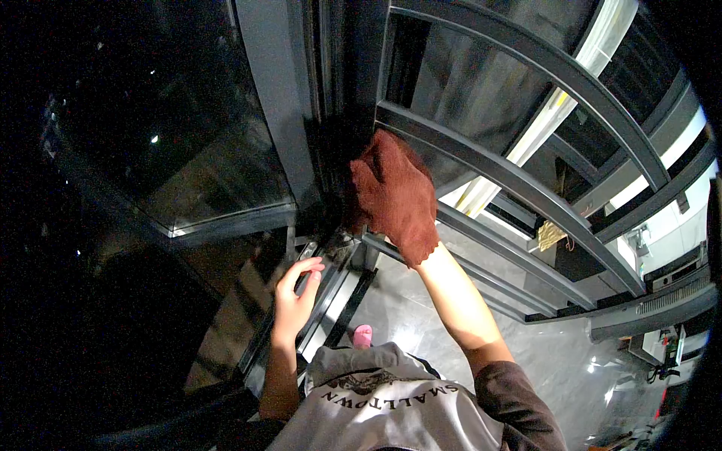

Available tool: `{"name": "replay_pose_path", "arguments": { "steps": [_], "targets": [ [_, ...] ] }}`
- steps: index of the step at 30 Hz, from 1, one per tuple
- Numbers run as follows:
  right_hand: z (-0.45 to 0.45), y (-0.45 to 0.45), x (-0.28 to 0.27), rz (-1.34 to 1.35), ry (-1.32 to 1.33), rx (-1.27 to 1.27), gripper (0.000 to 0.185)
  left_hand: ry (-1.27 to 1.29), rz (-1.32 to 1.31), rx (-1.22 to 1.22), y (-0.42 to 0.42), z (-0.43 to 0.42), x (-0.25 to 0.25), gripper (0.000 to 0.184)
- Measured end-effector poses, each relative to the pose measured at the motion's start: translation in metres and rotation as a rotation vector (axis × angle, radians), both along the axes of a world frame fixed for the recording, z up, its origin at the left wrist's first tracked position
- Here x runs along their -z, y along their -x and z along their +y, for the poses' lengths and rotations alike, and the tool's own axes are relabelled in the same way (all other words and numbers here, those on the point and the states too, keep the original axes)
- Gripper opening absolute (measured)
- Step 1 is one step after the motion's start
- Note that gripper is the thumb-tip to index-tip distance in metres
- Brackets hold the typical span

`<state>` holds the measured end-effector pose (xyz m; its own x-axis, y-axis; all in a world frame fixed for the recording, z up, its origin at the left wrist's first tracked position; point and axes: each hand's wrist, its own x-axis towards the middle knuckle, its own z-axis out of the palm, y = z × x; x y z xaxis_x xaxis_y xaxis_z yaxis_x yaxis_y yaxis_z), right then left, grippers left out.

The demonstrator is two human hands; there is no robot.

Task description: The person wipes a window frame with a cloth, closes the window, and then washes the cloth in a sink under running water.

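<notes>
A reddish-brown cloth (397, 197) covers my right hand (391, 188) and hangs down to the wrist. Through the cloth, that hand rests against the edge of a dark metal frame with curved bars (481, 159); its fingers are hidden underneath. Lower and to the left, my left hand (298, 289) is raised beside the door track, with nothing in it and its thumb and fingers apart. Left of both hands stands a dark glass panel (188, 113) with a grey frame (274, 83).
A metal threshold track (331, 297) runs below my left hand. A pink slipper (362, 335) shows on the grey tiled floor (398, 301). Behind the bars at the right are a bright light strip (553, 113), a tan bundle (551, 235) and a white counter (673, 233).
</notes>
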<state>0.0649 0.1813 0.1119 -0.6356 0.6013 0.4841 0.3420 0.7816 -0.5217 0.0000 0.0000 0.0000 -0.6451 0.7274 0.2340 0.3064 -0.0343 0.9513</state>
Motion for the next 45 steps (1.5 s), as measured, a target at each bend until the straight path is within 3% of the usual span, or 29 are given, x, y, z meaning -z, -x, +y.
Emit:
{"name": "replay_pose_path", "arguments": {
  "steps": [3,5,6,9,15,18,20,27,29,33,34,35,37,41,45],
  "targets": [
    [-0.011,-0.003,-0.015,0.049,-0.061,0.115,0.031,-0.044,0.012,0.005,0.002,0.009,0.007,0.019],
    [-0.023,-0.007,-0.039,-0.603,0.085,0.156,0.033,-0.056,0.075,0.049,0.009,0.015,0.003,0.019],
    [-0.023,-0.014,-0.024,-0.652,0.1,0.154,0.033,-0.043,-0.014,0.045,-0.008,0.01,0.004,0.019],
    [-0.017,-0.008,0.011,-0.331,-0.103,0.076,0.039,-0.032,0.04,0.094,-0.011,0.016,0.002,0.019],
    [-0.005,-0.018,0.007,-0.46,-0.006,0.024,0.039,-0.054,0.028,0.089,-0.021,0.017,0.001,0.018],
    [0.002,-0.021,0.017,-0.365,0.455,0.062,0.044,-0.034,-0.024,0.12,-0.026,0.017,0.01,0.018],
    [0.001,-0.03,0.01,-0.271,-0.132,-0.129,0.045,-0.028,-0.031,0.14,-0.029,0.019,0.013,0.019],
    [-0.006,-0.044,0.025,-0.26,-0.303,-0.265,0.036,-0.017,-0.011,0.141,-0.032,0.019,0.006,0.02],
    [-0.025,-0.052,0.035,-0.081,0.027,-0.117,0.026,-0.008,-0.013,0.114,-0.031,0.015,0.009,0.02],
    [-0.035,-0.071,0.068,0.128,0.124,-0.238,0.019,0.012,-0.054,0.034,-0.025,0.006,0.019,0.021],
    [-0.033,-0.075,0.074,0.123,0.047,-0.312,0.03,0.022,-0.048,0.018,-0.023,0.004,0.019,0.02],
    [-0.035,-0.075,0.077,0.118,0.055,-0.319,0.03,0.033,-0.043,0.005,-0.022,0.003,0.019,0.02],
    [-0.046,-0.071,0.069,0.063,0.32,-0.089,0.024,0.039,-0.06,-0.001,-0.02,0.002,0.019,0.02],
    [-0.022,-0.055,0.11,0.031,0.351,-0.016,0.019,0.045,-0.042,-0.008,-0.02,0.003,0.023,0.019],
    [-0.006,-0.044,0.124,-0.08,0.113,-0.139,0.022,0.075,-0.107,0.079,-0.024,0.007,0.034,0.019]
  ]
}}
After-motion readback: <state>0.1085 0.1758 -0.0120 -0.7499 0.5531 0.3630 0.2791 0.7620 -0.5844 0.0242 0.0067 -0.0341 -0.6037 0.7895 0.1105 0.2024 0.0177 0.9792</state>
